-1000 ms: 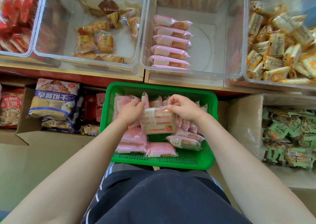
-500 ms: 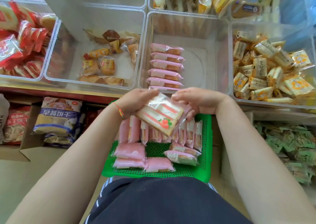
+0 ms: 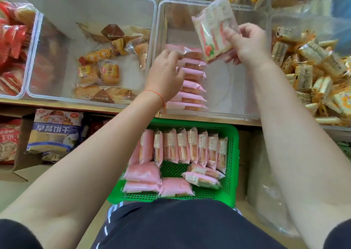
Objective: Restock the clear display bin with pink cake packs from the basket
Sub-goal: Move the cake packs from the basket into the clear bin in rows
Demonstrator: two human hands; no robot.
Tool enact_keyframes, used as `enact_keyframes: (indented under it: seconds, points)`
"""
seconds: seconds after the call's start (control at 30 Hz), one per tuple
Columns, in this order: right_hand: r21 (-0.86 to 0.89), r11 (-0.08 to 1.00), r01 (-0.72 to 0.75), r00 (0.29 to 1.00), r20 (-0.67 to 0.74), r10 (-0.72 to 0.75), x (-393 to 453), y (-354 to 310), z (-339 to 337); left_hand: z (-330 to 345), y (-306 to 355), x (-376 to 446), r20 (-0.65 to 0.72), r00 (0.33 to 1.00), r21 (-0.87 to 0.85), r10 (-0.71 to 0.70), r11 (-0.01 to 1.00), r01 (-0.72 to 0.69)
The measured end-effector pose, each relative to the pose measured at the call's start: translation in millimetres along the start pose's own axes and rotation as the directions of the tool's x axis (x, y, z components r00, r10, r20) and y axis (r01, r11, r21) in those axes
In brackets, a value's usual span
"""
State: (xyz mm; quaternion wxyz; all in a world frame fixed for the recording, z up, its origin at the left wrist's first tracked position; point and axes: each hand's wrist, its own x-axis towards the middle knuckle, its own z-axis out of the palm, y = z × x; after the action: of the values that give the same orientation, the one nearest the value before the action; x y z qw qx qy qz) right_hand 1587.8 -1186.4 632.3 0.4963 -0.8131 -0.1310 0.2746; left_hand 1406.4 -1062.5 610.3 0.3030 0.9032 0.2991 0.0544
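Observation:
My right hand (image 3: 248,43) grips a stack of pink cake packs (image 3: 214,30), strawberry print facing me, over the middle of the clear display bin (image 3: 252,89). A row of pink packs (image 3: 191,83) lies along the bin's left side. My left hand (image 3: 165,74) hovers over that row, fingers curled at the top packs; I cannot tell whether it pinches one. Below, the green basket (image 3: 232,165) holds several more pink packs (image 3: 182,148), some upright in a row, some flat.
A clear bin of brown and orange buns (image 3: 106,68) sits left of the display bin, and red packs (image 3: 11,45) fill the far-left bin. Yellow packs (image 3: 319,74) crowd the right bin. Cardboard boxes with bagged biscuits (image 3: 55,131) stand under the shelf at left.
Both hands rose from the basket to the display bin. The right hand carried the pack stack up and to the right; the left hand let go of it and moved onto the row.

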Motion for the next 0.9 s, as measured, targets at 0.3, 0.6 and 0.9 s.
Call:
enact_keyframes:
  seconds: [0.3,0.6,0.9]
  points:
    - [-0.596,0.743,0.304,0.939,0.056,-0.339,49.9,-0.9,64.1,31.2,-10.4,25.2,0.271,0.962,0.442,0.038,0.883,-0.16]
    - [-0.695,0.696,0.18,0.979,0.197,-0.056,58.6,26.0,85.0,34.0,-13.5,21.9,0.299,0.953,0.466,0.047,0.865,-0.189]
    - [-0.658,0.738,0.148,0.984,0.17,-0.045,45.0,20.9,74.6,30.0,-9.4,15.1,0.29,0.956,0.451,0.049,0.874,-0.182]
